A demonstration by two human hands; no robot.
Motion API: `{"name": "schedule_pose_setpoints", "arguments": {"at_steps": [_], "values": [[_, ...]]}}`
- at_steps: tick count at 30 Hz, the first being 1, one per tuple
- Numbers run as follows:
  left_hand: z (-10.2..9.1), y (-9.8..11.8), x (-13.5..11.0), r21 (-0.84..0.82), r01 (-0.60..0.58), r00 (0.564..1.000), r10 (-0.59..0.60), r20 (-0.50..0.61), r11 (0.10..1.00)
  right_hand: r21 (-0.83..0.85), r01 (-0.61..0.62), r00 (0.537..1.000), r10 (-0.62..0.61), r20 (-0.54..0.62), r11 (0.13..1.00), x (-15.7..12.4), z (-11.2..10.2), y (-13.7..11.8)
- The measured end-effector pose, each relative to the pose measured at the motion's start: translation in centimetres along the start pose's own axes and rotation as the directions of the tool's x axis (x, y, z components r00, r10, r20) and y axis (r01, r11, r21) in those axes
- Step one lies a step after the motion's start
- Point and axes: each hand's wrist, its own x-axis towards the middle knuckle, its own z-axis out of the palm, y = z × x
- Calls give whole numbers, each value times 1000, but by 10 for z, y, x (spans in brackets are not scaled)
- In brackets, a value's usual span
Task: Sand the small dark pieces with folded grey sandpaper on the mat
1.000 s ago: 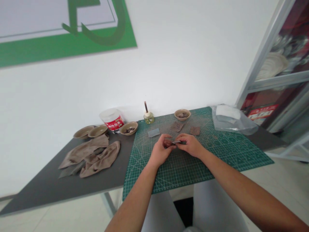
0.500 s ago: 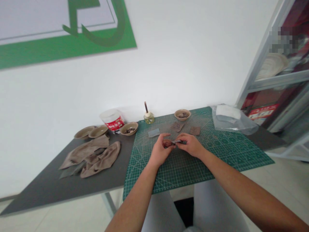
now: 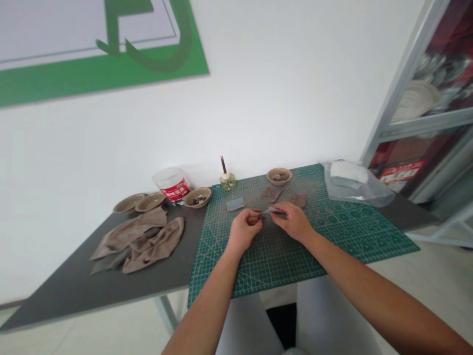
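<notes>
Both my hands meet over the middle of the green cutting mat. My left hand is curled, its fingers pinching a small dark piece that I cannot make out. My right hand pinches a thin grey strip whose tip touches the left hand's fingers. Just beyond the hands lie two flat brown pieces and a pale grey sheet.
The mat lies on a dark table against a white wall. At the back stand a small glass bottle with a brush, bowls, and a white tub. Brown cloths lie at the left, a plastic bag at the right.
Both hands have shifted slightly up and away from me. The right hand's strip now sits a little higher against the left fingers.
</notes>
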Motion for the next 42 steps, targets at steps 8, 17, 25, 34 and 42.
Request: {"name": "schedule_pose_setpoints", "arguments": {"at_steps": [8,17,25,34,42], "values": [[-4,-1,-1,267,-72,997,76,-5,961,-98,137,978,-119,171,986,-3,5,-6],[-3,1,-1,249,-8,998,24,-62,968,-255,317,942,-273,195,913,-6,11,-3],[0,8,-4,91,21,996,-13,-91,996,-387,321,945,-269,184,864,-9,12,-8],[1,3,-3,-11,-1,997,0,-77,1000,-459,153,985,-99,139,875,-7,13,-8],[-1,1,-2,93,-31,997,37,-61,995,-232,320,947,-314,65,919,-5,7,-10]]}}
